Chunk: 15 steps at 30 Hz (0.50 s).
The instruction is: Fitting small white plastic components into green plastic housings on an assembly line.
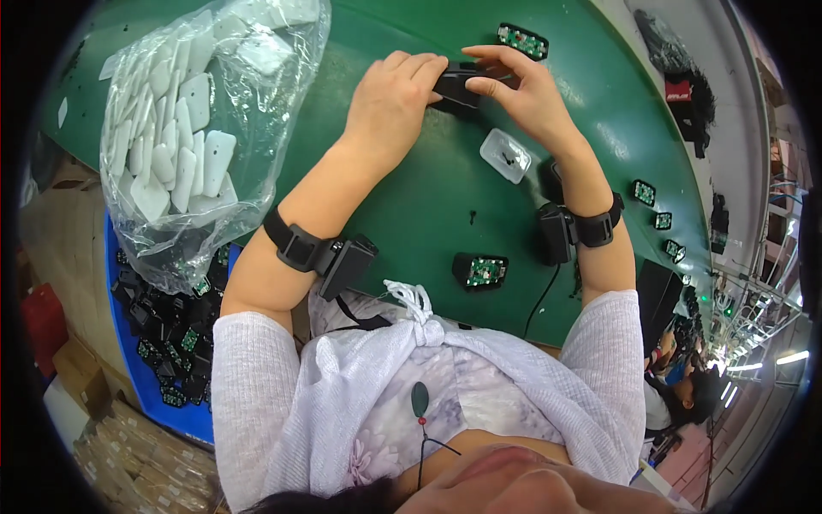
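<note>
A black plastic housing (459, 86) is between my two hands over the green table, partly covered by fingers. My left hand (396, 101) grips its left side, with the fingers curled over the edge. On the opposite side, the thumb and forefinger of my right hand (527, 96) pinch around it. What is inside the housing cannot be seen. Just below my right hand lies a small translucent tray (505, 156) with a few small dark pieces in it. Beyond that hand sits a black housing with a green circuit board (522, 40).
A clear plastic bag (193, 111) of white covers lies on the left, above a blue bin (116, 283) full of black housings. Another board-filled housing (481, 271) is near my body. Several more (644, 193) line the table's right edge. A person (676, 398) sits at lower right.
</note>
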### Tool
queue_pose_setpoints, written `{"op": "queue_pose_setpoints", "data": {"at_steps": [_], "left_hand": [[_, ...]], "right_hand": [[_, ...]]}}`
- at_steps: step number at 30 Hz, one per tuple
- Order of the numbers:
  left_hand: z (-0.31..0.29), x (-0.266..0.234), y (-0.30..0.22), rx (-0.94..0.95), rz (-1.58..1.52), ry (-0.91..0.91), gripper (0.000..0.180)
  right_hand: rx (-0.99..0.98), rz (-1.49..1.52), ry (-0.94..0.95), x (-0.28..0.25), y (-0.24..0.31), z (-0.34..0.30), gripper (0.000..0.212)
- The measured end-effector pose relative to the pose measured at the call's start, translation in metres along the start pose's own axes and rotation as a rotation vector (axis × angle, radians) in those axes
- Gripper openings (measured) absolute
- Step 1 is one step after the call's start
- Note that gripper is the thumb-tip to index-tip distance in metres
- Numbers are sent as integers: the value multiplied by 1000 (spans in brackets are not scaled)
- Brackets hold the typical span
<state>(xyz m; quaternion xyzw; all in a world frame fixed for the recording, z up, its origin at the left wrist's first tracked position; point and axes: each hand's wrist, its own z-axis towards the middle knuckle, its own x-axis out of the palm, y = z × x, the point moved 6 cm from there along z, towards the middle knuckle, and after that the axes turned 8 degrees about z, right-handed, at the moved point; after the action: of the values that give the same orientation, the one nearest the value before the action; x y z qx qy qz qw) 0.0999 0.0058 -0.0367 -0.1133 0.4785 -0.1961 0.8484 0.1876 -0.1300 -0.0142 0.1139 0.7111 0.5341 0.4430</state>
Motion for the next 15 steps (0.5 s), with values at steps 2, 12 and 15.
{"op": "queue_pose_setpoints", "data": {"at_steps": [2, 12, 15], "left_hand": [[0, -1, 3, 19, -97, -99, 35], [-9, 24, 14, -657, -1010, 281, 35], [-5, 21, 14, -645, -1036, 223, 36]], "right_hand": [[-1, 169, -25, -3, 4, 1, 33], [49, 441, -153, 12, 11, -2, 38], [-5, 395, -137, 8, 18, 10, 37]]}}
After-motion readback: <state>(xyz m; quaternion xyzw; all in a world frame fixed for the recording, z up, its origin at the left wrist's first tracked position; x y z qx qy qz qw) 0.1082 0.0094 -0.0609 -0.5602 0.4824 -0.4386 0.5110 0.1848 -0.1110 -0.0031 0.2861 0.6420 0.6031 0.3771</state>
